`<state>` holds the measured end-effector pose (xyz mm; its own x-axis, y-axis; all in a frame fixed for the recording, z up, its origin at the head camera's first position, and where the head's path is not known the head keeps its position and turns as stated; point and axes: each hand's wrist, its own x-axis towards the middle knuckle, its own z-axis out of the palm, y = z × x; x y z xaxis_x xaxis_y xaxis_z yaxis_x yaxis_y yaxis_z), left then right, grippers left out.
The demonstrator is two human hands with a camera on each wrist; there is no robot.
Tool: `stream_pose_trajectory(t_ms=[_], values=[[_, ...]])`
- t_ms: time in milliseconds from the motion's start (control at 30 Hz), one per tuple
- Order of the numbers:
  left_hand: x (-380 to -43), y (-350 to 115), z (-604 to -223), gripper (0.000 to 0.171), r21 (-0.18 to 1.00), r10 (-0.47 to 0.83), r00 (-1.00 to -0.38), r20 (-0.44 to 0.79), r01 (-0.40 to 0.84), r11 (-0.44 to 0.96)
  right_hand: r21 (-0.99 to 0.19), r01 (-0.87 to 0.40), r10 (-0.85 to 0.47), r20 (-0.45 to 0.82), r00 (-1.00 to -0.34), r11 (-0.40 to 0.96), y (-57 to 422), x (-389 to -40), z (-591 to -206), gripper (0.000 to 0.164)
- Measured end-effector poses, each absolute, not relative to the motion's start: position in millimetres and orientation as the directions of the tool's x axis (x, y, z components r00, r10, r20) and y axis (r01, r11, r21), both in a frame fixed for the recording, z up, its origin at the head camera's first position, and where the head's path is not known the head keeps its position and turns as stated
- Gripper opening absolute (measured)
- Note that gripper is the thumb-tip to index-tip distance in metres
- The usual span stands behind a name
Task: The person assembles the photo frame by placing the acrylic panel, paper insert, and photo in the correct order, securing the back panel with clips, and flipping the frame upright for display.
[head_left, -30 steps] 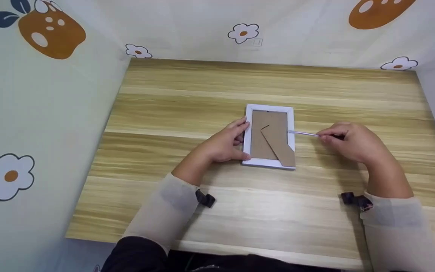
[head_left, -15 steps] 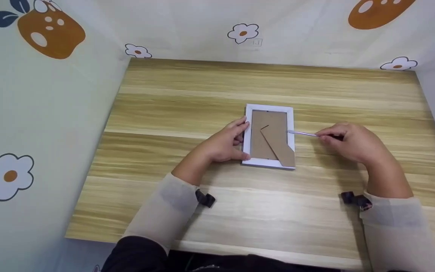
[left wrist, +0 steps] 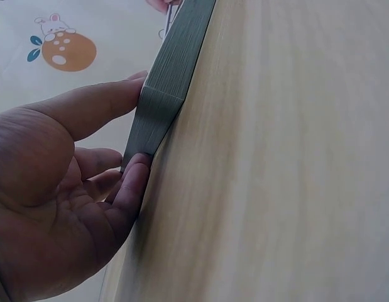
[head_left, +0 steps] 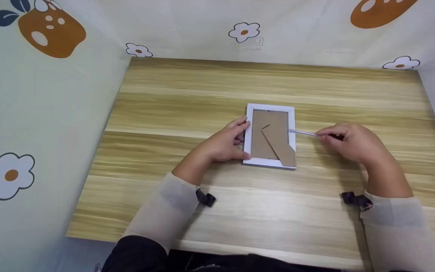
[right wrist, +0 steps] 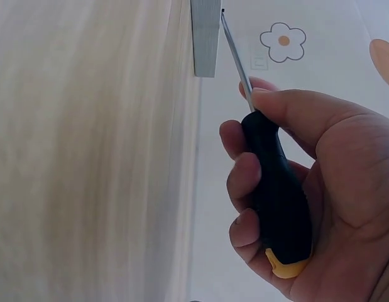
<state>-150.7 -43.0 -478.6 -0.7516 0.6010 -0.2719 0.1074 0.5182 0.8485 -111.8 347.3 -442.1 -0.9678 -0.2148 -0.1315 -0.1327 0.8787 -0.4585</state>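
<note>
Head view: two hands (head_left: 223,144) (head_left: 357,142) hold one frame (head_left: 270,136), one screwdriver (head_left: 303,132).

The screwdriver shaft (right wrist: 238,61) is shiny metal, frame backing (head_left: 261,141) seemingly matt cardboard.

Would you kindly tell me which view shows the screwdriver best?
The right wrist view: it shows the screwdriver, both handle and shaft. The head view shows mainly shaft; the left wrist view, apparently only a sliver.

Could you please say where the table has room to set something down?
The table is bare between the picture frame and the back wall, and left of the left hand. Between that and the right hand, frame and screwdriver crowd it.
</note>
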Motion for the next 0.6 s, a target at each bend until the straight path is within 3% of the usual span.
stream_pose_trajectory(t_ms=[600], values=[[-151.0, -41.6, -477.9, 0.109, 0.843, 0.594, -0.752, -0.286, 0.098, 0.530, -0.483, -0.157, -0.251, -0.136, -0.958, 0.861, 345.6, -114.0, -443.5, 0.022]])
